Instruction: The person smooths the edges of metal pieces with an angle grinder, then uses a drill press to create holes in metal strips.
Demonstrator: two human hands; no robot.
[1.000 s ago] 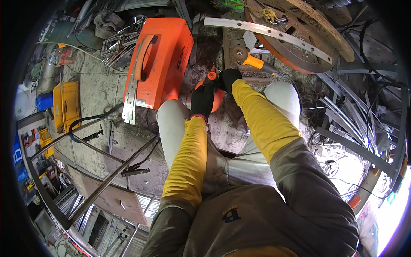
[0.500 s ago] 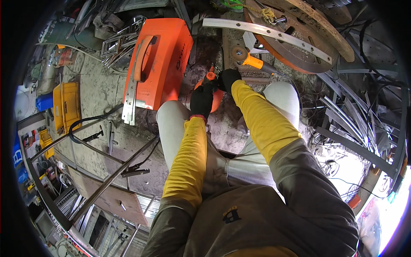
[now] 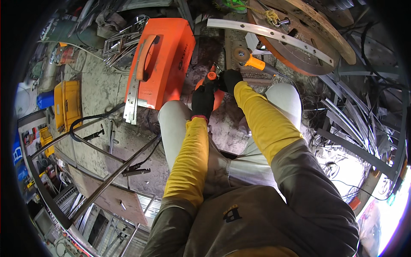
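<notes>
Between my knees is a bright orange object (image 3: 218,100) with a rounded lower part and a narrow orange top; its kind I cannot make out. My left hand (image 3: 203,101), in a black glove, is closed round its upper part. My right hand (image 3: 231,80), also black-gloved, is closed against the object's right side, next to a small thin metal piece (image 3: 219,67). The right fingers and whatever they grip are mostly hidden. Just beyond the right hand lies a yellow angle grinder (image 3: 254,63) with a round disc.
A large orange machine case (image 3: 172,64) with a handle stands at left. A drilled metal strip (image 3: 274,35) lies across a big round brown disc (image 3: 299,60) at far right. A metal tube frame (image 3: 109,182) is at lower left, metal lengths (image 3: 349,122) at right.
The whole view has shifted slightly, so surroundings appear a little to the right. Both hands keep their places on the orange object.
</notes>
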